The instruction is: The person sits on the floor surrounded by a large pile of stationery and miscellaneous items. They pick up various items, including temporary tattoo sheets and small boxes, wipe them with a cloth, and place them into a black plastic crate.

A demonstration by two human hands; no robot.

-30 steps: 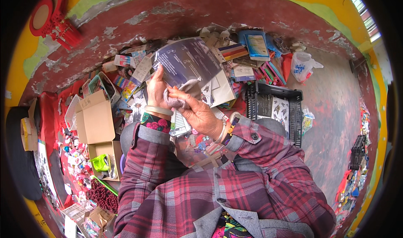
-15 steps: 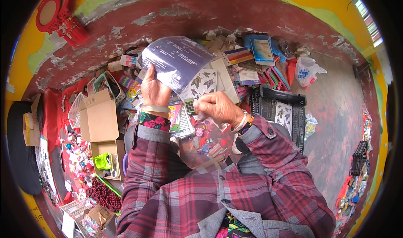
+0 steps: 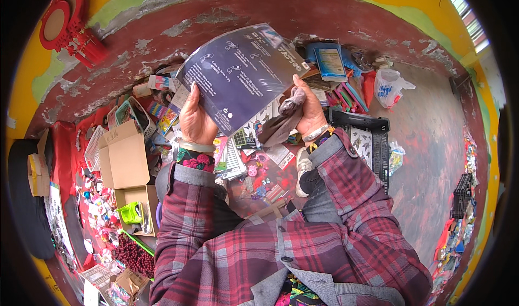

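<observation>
A dark blue printed sheet (image 3: 240, 82) in a glossy clear plastic sleeve is held up tilted in front of me. My left hand (image 3: 195, 121) grips its lower left edge, thumb on the printed face and the other fingers hidden behind. At the right edge is my right hand (image 3: 312, 109), closed round a crumpled grey-brown cloth (image 3: 280, 123), its thumb against the sheet's corner. The cloth hangs down below the sheet. Under both hands lie papers with leaf-like patterns and a striped white card (image 3: 233, 163), partly covered by the sheet.
An open cardboard box (image 3: 130, 157) stands at left beside white baskets (image 3: 96, 149). A black crate (image 3: 381, 155) is at right, with a white plastic bag (image 3: 390, 89) beyond it. Dark red beads (image 3: 132, 256) lie at lower left. A peeling red wall (image 3: 324, 14) curves behind.
My right hand has moved up and right to the sheet's right edge, and the cloth now shows hanging from it. The sheet has swung wider and flatter, facing me more fully.
</observation>
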